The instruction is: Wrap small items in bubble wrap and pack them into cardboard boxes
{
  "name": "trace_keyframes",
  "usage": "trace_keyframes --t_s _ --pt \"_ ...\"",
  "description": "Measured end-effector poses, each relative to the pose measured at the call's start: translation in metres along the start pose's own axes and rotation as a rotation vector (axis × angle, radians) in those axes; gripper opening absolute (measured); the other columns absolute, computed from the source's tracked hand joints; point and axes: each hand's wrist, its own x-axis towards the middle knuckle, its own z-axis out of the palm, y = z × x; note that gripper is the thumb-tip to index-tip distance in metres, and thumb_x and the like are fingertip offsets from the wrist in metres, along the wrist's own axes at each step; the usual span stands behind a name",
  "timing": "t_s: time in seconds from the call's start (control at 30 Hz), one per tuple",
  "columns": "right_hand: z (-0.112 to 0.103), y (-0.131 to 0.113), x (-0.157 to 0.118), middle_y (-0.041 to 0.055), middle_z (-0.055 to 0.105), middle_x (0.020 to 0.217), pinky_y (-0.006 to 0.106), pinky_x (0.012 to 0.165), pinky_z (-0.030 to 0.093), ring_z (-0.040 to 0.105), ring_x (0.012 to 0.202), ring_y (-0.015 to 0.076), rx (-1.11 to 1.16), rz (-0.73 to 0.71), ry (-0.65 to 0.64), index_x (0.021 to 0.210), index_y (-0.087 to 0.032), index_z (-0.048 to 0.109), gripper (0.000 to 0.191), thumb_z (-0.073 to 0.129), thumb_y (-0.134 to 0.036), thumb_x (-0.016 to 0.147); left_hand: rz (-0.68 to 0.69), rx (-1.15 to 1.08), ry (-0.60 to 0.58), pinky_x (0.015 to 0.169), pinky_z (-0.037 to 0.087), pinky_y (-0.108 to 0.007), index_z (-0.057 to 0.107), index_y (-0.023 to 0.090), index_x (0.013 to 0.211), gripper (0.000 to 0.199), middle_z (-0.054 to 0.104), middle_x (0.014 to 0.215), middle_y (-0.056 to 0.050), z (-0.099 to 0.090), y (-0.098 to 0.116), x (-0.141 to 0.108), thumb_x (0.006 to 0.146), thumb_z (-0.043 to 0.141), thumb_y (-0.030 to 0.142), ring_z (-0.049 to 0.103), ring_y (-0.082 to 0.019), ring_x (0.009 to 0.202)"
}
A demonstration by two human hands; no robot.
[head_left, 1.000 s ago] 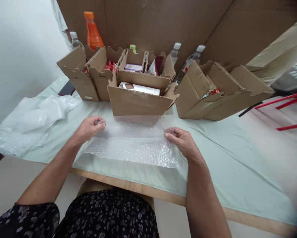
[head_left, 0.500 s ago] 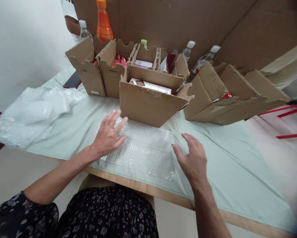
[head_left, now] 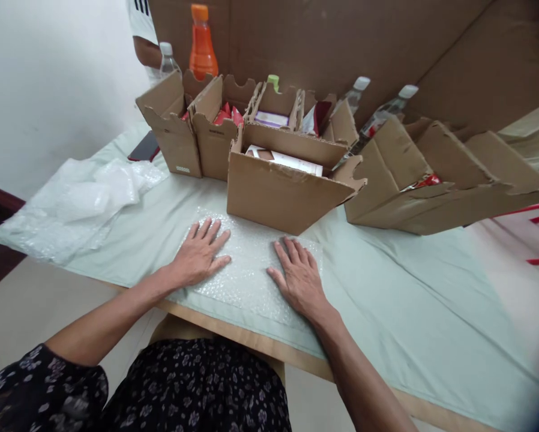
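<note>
A sheet of bubble wrap [head_left: 246,273] lies flat on the pale green tablecloth [head_left: 386,300], close to the table's front edge. My left hand [head_left: 200,253] rests on its left part, palm down with fingers spread. On the right part lies my right hand [head_left: 299,275], also flat, fingers apart. Neither hand grips anything. Just beyond the wrap stands an open cardboard box [head_left: 287,195] with a white and brown packet [head_left: 283,159] inside.
More bubble wrap [head_left: 84,201] lies in a crumpled pile at the left. Behind are cardboard bins [head_left: 173,141] holding packets, an orange bottle [head_left: 203,48] and clear bottles [head_left: 389,108]. Another divided cardboard box [head_left: 400,207] stands at the right. Part of a person's arm [head_left: 147,53] shows at the back left.
My right hand has come down and moved left onto the bubble wrap. My left hand has flattened on it. The whole view has shifted slightly.
</note>
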Motion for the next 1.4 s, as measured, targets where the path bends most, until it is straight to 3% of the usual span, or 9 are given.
trace_keyframes --t_s 0.17,0.3,0.47,0.57,0.63,0.73,0.97,1.2,1.4 --pt "0.0 0.016 -0.006 0.0152 0.043 0.164 0.057 0.121 0.034 0.037 0.153 0.036 -0.026 0.098 0.038 0.156 -0.019 0.046 0.061 0.034 -0.052 0.106 -0.142 0.077 -0.022 0.125 0.018 -0.065 0.038 0.017 0.157 0.064 0.029 0.169 -0.024 -0.007 -0.017 -0.01 0.104 0.045 0.051 0.022 -0.041 0.159" --pt "0.001 0.021 -0.004 0.0152 0.045 0.163 0.056 0.121 0.034 0.038 0.152 0.0351 -0.025 0.125 0.067 0.156 -0.018 0.047 0.061 0.032 -0.052 0.107 -0.183 0.093 0.006 0.124 0.012 -0.07 0.04 0.012 0.155 0.063 0.028 0.168 -0.028 -0.011 -0.003 -0.009 0.104 0.046 0.048 0.021 -0.042 0.159" --pt "0.005 0.022 -0.004 0.0152 0.047 0.161 0.058 0.12 0.035 0.039 0.15 0.0358 -0.04 0.129 0.107 0.155 -0.019 0.048 0.059 0.033 -0.05 0.107 0.141 0.04 0.025 0.128 0.012 -0.062 0.038 0.015 0.157 0.068 0.02 0.172 -0.023 -0.012 0.047 0.015 0.102 0.053 0.052 0.016 -0.037 0.161" --pt "0.005 0.02 -0.004 0.0154 0.048 0.16 0.056 0.12 0.037 0.041 0.149 0.0352 -0.069 0.127 0.115 0.153 -0.017 0.05 0.058 0.033 -0.049 0.107 0.253 0.01 -0.053 0.128 0.015 -0.058 0.038 0.014 0.158 0.069 0.024 0.171 -0.022 -0.006 0.06 0.034 0.102 0.052 0.054 0.02 -0.035 0.161" --pt "0.004 0.02 -0.004 0.0151 0.049 0.159 0.054 0.12 0.037 0.042 0.149 0.0345 -0.083 0.125 0.111 0.153 -0.017 0.051 0.058 0.034 -0.048 0.108 0.23 0.0 -0.108 0.128 0.017 -0.058 0.039 0.014 0.157 0.07 0.028 0.17 -0.022 -0.001 0.054 0.043 0.102 0.05 0.056 0.023 -0.036 0.16" --pt "0.003 0.021 -0.004 0.015 0.049 0.16 0.055 0.12 0.037 0.042 0.149 0.0342 -0.086 0.12 0.106 0.153 -0.016 0.051 0.057 0.034 -0.047 0.108 0.113 0.023 -0.127 0.129 0.015 -0.056 0.038 0.014 0.158 0.07 0.026 0.171 -0.02 0.0 0.027 0.045 0.103 0.045 0.057 0.021 -0.036 0.16" --pt "0.006 0.024 -0.004 0.015 0.049 0.159 0.055 0.118 0.04 0.042 0.148 0.0343 -0.063 0.11 0.129 0.152 -0.019 0.051 0.055 0.035 -0.048 0.108 -0.235 0.12 -0.079 0.129 0.015 -0.054 0.035 0.013 0.16 0.067 0.023 0.172 -0.019 -0.015 -0.032 0.023 0.106 0.033 0.053 0.019 -0.034 0.161" --pt "0.007 0.024 -0.005 0.0146 0.051 0.158 0.055 0.117 0.042 0.044 0.147 0.0343 -0.056 0.097 0.164 0.15 -0.02 0.052 0.053 0.036 -0.048 0.108 -0.306 0.143 0.062 0.126 0.02 -0.061 0.037 0.007 0.156 0.07 0.031 0.168 -0.026 -0.005 -0.043 0.012 0.105 0.032 0.054 0.025 -0.04 0.158" --pt "0.007 0.023 -0.005 0.0144 0.051 0.157 0.055 0.116 0.042 0.044 0.147 0.0344 -0.056 0.101 0.17 0.149 -0.02 0.053 0.052 0.038 -0.048 0.108 -0.242 0.147 0.187 0.128 0.016 -0.062 0.041 0.014 0.153 0.06 0.027 0.17 -0.022 -0.006 -0.034 0.005 0.103 0.043 0.049 0.02 -0.038 0.16"
